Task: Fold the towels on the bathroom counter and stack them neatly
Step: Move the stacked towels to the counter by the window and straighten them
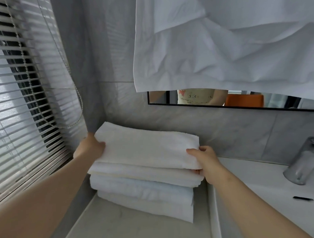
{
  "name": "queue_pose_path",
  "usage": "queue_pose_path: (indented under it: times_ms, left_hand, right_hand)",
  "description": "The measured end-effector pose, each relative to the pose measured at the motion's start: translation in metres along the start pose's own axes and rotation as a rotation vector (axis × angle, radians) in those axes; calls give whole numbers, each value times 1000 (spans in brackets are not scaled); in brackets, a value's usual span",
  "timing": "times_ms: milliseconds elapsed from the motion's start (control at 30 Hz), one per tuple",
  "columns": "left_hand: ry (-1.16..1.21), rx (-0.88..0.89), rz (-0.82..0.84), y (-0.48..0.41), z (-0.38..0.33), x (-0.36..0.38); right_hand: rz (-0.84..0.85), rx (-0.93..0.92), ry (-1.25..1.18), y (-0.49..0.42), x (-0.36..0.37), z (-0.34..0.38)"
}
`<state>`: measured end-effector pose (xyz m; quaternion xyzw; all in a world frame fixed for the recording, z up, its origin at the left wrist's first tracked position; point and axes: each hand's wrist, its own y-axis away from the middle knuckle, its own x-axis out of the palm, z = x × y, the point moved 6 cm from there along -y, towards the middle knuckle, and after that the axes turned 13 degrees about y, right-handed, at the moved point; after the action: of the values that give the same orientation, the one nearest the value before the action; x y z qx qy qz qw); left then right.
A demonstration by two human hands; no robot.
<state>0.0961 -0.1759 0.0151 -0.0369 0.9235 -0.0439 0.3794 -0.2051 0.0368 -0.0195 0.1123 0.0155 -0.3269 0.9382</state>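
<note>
Head view is looking down at a pale grey stone bathroom counter in a tiled corner, white slatted window blinds on the left. A large crumpled white sheet-like cloth is hanging across the top, covering most of a black-framed wall mirror. A white basin and chrome tap are sitting to the right.

A stack of folded white terry towels is resting on the counter in the corner, against the wall. The top folded white towel is lying on the stack, slightly skewed from the layers below.

Left hand is gripping the top towel's left end, fingers closed on the edge, mostly hidden under the cloth. Right hand is pinching the right end, thumb on top, fingers curled underneath and clamped on the towel.

Step in hand, judging by this: placing or squaring the top towel on the stack; folding looks mostly done. Next move likely calls for nudging both ends so the edges are lining up with the layers beneath, then letting go without dragging the fold open. A small black object is lying on the basin rim; cannot tell what it is.
</note>
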Motion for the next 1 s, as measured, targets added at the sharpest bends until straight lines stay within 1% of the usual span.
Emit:
queue_pose_path:
  times_ms: [67, 167, 233, 267, 300, 367, 400, 467, 567, 633, 700, 800, 933, 1000]
  left_hand:
    - [-120, 40, -60, 15, -8, 1]
    - [-192, 168, -127, 35, -21, 6]
    - [-233, 260, -147, 46, -27, 11]
    - [-251, 299, -131, 51, -29, 15]
    - [-247, 336, -83, 56, -32, 21]
    - [-174, 406, 56, 68, -37, 36]
    - [-138, 440, 109, 76, -39, 43]
    - [-124, 516, 174, 90, -42, 51]
    - [-196, 650, 269, 105, -42, 62]
    - [-250, 679, 292, 110, -42, 64]
    - [-291, 693, 283, 114, -45, 64]
    - [-305, 773, 290, 128, -59, 72]
    - [-319, 900, 324, 152, -89, 96]
    - [-310, 938, 329, 161, -106, 107]
  right_hand:
    - [-9, -3, -20, 1, -1, 4]
    - [-110, -156, -22, 3, -8, 18]
    - [-128, -230, 26, 6, -9, 22]
    - [-110, -219, 76, 6, -8, 18]
    - [-83, -171, 122, 5, -7, 12]
    - [-42, -39, 161, 5, -7, -3]
    - [-36, -3, 161, 5, -8, -8]
    - [-53, -2, 124, 5, -12, -8]
    - [-107, -63, 36, 6, -18, -1]
    - [-142, -63, 40, 8, -21, 0]
    - [-162, -19, 83, 10, -25, -6]
    - [-117, 57, 88, 14, -26, -15]
    - [-78, 88, 24, 20, -28, -12]
    - [-93, 100, 3, 21, -32, -9]
